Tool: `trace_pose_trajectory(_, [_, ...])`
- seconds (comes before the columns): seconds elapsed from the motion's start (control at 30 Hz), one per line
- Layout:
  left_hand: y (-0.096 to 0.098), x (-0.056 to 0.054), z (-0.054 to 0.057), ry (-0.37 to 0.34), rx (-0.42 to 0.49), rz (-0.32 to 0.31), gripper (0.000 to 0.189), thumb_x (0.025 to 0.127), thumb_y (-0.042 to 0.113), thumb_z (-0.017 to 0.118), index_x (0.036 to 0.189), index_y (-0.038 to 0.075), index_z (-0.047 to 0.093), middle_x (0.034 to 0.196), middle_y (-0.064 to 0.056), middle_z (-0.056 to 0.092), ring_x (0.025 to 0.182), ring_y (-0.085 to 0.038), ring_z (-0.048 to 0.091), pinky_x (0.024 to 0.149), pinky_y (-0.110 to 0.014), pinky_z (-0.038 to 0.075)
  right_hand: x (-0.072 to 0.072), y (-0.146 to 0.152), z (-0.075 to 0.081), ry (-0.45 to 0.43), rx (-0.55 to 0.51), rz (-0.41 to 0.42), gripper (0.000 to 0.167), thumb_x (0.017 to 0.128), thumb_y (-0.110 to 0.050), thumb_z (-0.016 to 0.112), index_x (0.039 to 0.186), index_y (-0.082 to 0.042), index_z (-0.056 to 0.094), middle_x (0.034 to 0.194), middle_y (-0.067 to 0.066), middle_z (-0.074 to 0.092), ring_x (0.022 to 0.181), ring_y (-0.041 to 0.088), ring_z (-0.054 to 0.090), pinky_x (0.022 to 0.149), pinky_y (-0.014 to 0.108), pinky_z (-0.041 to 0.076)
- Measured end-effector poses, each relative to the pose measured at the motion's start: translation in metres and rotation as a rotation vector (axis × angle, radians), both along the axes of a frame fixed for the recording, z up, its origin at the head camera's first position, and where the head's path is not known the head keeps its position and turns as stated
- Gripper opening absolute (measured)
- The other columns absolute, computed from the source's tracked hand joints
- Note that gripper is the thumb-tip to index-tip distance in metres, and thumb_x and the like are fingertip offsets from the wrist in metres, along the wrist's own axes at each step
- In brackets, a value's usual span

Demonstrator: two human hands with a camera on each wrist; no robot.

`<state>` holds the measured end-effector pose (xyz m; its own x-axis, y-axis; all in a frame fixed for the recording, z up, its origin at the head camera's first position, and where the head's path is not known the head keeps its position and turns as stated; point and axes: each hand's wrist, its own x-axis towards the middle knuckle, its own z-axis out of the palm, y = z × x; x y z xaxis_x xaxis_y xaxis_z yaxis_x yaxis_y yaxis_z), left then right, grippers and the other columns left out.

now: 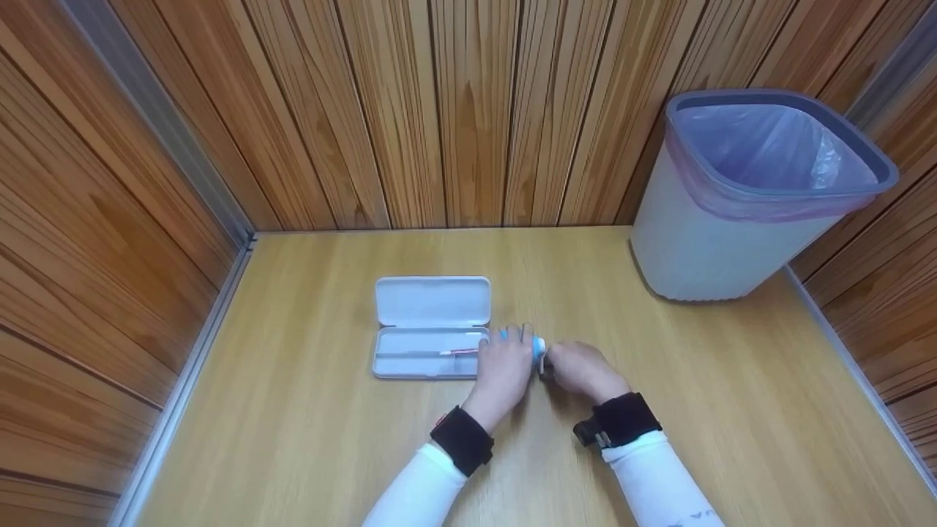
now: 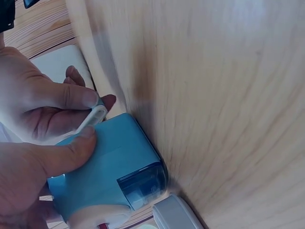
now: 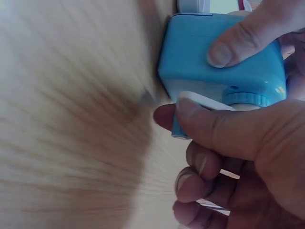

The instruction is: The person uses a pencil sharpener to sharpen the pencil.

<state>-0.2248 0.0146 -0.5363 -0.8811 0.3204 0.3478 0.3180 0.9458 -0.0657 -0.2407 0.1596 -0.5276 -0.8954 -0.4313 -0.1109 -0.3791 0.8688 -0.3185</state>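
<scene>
In the head view, we saw a blue sharpener (image 1: 539,348) on the table (image 1: 329,439), just right of the open pencil case (image 1: 432,301), mostly covered by the left hand (image 1: 505,366); a pencil (image 1: 459,352) stuck out over the case.

In the left wrist view, we found what that hid: the left hand gripping the casing, and a see-through window (image 2: 144,184). We judged it light, stiff, slick, best braced by its sides.

The right wrist view showed more plainly the right hand (image 3: 248,138) pinching the white crank's (image 3: 205,100) knob (image 3: 178,128), seemingly its frailest part.

The left hand (image 1: 505,364) gripped, its thumb (image 3: 233,46) extended. Just beside it, the right hand (image 1: 583,368) pinched between thumb (image 3: 214,126) and forefinger (image 3: 164,117).
</scene>
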Motion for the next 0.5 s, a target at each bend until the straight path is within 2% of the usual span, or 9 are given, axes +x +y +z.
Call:
trace_pose_trajectory(0.13, [-0.001,0.0,0.0,-0.042,-0.011,-0.006,0.034,0.093,0.019,0.061,0.127,0.014,0.064,0.106,-0.006,0.066,0.09,-0.026,0.061,0.065,-0.037,0.051,0.005,0.0,0.005,-0.065,0.0,-0.024,0.011,0.092,-0.002,0.06,0.088,-0.008,0.068,0.065,0.001,0.049,0.06,0.02,0.047,0.059,0.035,0.042])
trace_pose_trajectory(0.37, [-0.002,-0.001,0.001,-0.016,-0.02,-0.009,0.033,0.092,0.018,0.06,0.124,0.015,0.065,0.104,-0.005,0.066,0.088,-0.028,0.061,0.061,-0.037,0.05,0.01,-0.001,0.012,-0.032,0.03,0.016,0.01,0.092,0.0,0.059,0.091,-0.003,0.069,0.069,0.002,0.052,0.062,0.02,0.046,0.062,0.038,0.046])
trace_pose_trajectory(0.5, [-0.002,-0.001,0.002,-0.044,-0.031,-0.009,0.033,0.094,0.019,0.057,0.126,0.016,0.065,0.106,-0.005,0.065,0.091,-0.028,0.06,0.062,-0.037,0.05,0.011,0.0,0.014,-0.055,0.029,0.005,0.011,0.092,-0.001,0.059,0.09,-0.005,0.069,0.068,0.001,0.051,0.061,0.019,0.047,0.061,0.036,0.045])
